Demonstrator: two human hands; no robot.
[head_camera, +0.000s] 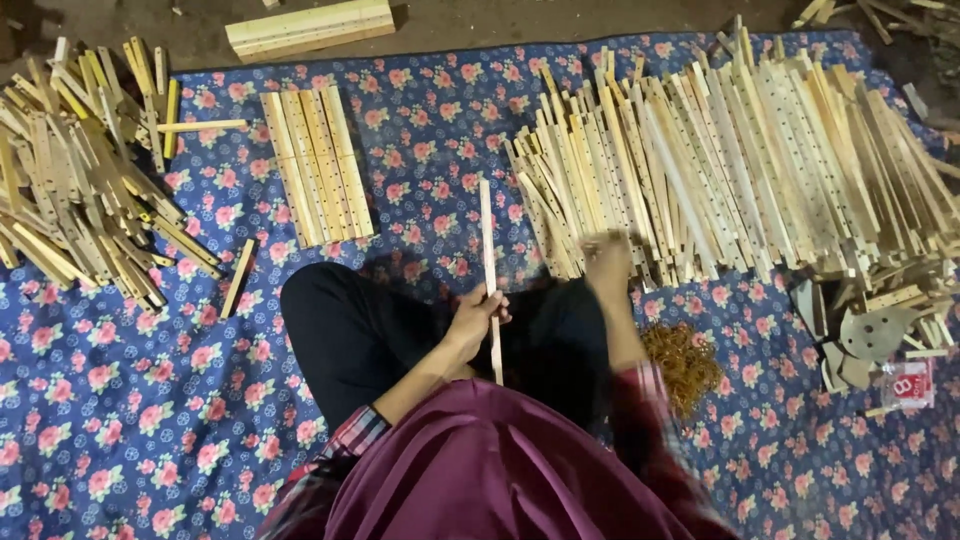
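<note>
I sit cross-legged on a blue cloth with pink flowers (120, 400). My left hand (473, 318) is shut on a thin pale wooden strip (487, 240) that points away from me, upright over my knee. My right hand (606, 262) is blurred and reaches into the near edge of a big heap of drilled wooden slats (740, 160); whether it holds one I cannot tell. A neat row of several slats (315, 165) lies flat to the left of the strip.
A second loose heap of slats (80, 180) lies at the far left. One short slat (238, 278) lies alone near my left knee. A clump of golden wire bits (685, 360) sits by my right side. Grey cut plates (870, 335), a small packet (908, 385), a thick plank (310, 27).
</note>
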